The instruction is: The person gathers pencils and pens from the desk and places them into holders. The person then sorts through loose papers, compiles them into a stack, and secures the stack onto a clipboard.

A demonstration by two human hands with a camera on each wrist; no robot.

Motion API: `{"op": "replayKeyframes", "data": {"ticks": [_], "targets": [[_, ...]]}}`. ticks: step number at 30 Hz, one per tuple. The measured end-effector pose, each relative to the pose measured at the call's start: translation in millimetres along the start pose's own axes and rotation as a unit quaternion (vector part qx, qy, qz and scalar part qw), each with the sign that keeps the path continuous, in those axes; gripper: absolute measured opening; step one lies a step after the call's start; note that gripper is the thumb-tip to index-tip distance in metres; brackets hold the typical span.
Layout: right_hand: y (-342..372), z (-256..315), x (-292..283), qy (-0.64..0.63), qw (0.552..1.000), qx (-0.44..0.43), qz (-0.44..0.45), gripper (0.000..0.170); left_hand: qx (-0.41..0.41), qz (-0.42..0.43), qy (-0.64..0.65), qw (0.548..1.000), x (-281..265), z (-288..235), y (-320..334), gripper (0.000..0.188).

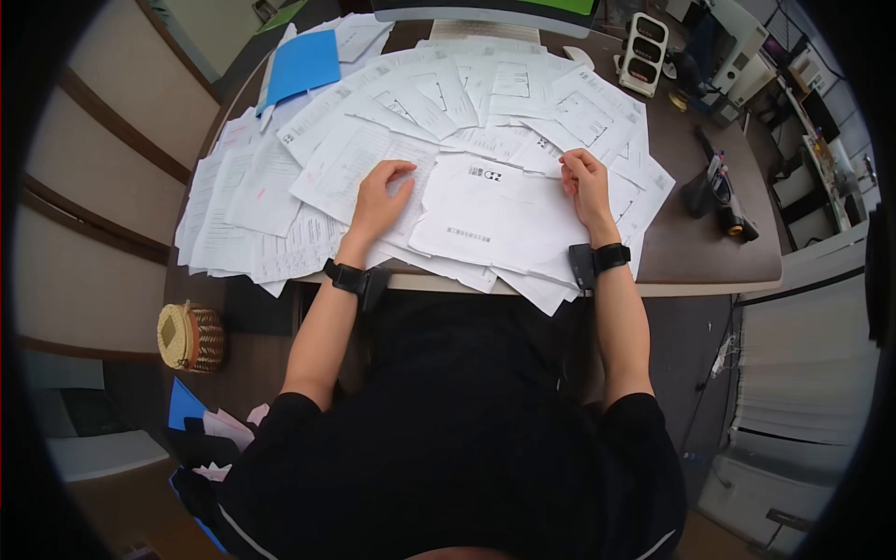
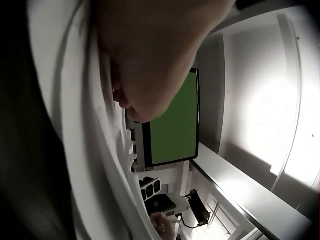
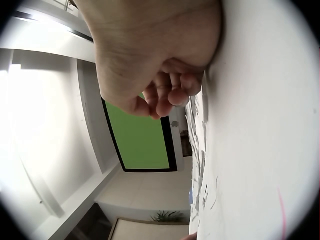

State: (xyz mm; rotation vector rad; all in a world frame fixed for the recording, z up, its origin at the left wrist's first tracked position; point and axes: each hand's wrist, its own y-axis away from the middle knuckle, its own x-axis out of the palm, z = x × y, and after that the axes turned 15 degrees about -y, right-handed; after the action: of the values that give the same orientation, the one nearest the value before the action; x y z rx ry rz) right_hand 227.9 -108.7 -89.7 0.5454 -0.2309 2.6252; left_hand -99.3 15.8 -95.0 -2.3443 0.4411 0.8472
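A large white sheet [image 1: 504, 219] with a printed logo and a line of text lies at the desk's front, on top of many overlapping papers. My left hand [image 1: 378, 203] rests at its left side over a printed page [image 1: 327, 177], fingers loosely bent and holding nothing. On the other side, my right hand [image 1: 588, 193] rests at the sheet's right edge with its fingers relaxed. The right wrist view shows those fingers [image 3: 164, 95] loosely curled, the hand's side against the white paper [image 3: 260, 115]. In the left wrist view, my left hand's fingertips are mostly hidden.
Sheets with plan drawings [image 1: 588, 117] fan out behind. A blue folder [image 1: 303, 67] lies at back left, a monitor [image 1: 481, 11] stands at the back, with a white mouse [image 1: 579, 56] and a white slotted block [image 1: 644, 54] to its right. A woven basket [image 1: 191, 336] stands lower left.
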Motion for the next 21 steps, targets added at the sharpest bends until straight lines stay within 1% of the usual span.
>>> {"op": "replayKeyframes", "data": {"ticks": [3,5,9,11,21], "targets": [[1.8,0.2,0.1,0.004,1.0,-0.003,0.002,0.017,0.008,-0.003,0.007,1.0,1.2,2.4,0.8,0.02],[0.5,0.2,-0.8,-0.001,1.0,-0.002,0.006,0.017,-0.002,-0.011,0.009,1.0,2.3,2.7,-0.1,0.017],[0.4,0.0,-1.8,-0.002,1.0,0.002,0.006,0.017,-0.013,0.01,0.012,1.0,0.6,0.8,-0.7,0.018],[0.1,-0.5,-2.1,-0.004,1.0,-0.001,0.008,0.017,-0.008,-0.01,0.017,1.0,0.4,-1.5,-0.4,0.014],[1.0,0.7,-0.9,-0.006,1.0,-0.001,0.003,0.017,-0.018,-0.006,0.026,0.999,1.3,1.3,-0.7,0.014]]}}
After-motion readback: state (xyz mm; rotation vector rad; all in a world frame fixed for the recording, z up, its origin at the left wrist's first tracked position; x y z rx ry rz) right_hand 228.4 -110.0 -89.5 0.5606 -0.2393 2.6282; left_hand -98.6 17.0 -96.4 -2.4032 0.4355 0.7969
